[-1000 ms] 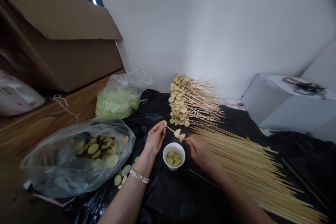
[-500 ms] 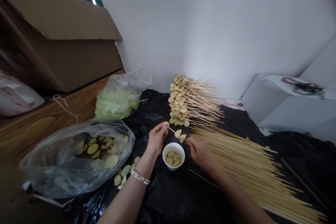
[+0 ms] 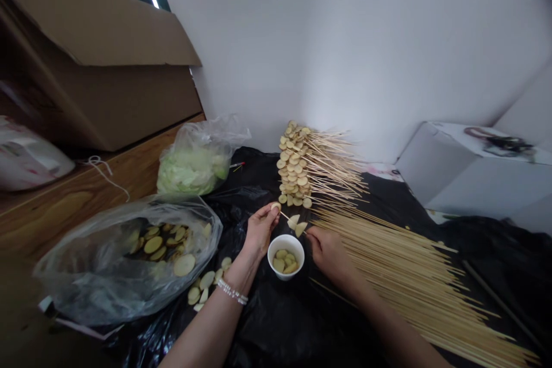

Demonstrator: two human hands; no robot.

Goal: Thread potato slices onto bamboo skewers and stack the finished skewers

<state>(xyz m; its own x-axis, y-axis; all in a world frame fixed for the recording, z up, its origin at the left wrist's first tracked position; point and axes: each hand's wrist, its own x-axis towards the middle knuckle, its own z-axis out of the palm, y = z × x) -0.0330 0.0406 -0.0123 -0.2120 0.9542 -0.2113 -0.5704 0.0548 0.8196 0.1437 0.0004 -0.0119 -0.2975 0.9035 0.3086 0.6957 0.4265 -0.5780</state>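
Left hand: left hand (image 3: pixel 261 233), beaded bracelet (image 3: pixel 233 292) at the wrist, fingertips and thumb closed in a pinch on a round potato slice (image 3: pixel 275 206) at the skewer's near end

Right hand: right hand (image 3: pixel 330 256) closed on the far end of a bamboo skewer (image 3: pixel 290 218); the exact finger placement is partly hidden

Skewer: held level in the air between both hands, above a white cup (image 3: pixel 285 236), with two pale potato pieces (image 3: pixel 297 225) already threaded near the right hand

Cup: on black plastic sheeting (image 3: pixel 267 322) between the wrists, with potato slices (image 3: pixel 280 261) inside

Handling: a grip close to the slice's centre, with the skewer square to its face, seems the surest; an off-centre push would likely split so thin a piece

Nearby: loaded skewers (image 3: pixel 293 167) stacked against the wall, loose skewers (image 3: pixel 409 276) fanned to the right

Left side: clear plastic bag (image 3: pixel 86 282) of potato slices (image 3: pixel 153 244), spilled slices (image 3: pixel 202 284) beside it, and a bag of pale green leaves (image 3: pixel 194 169) behind
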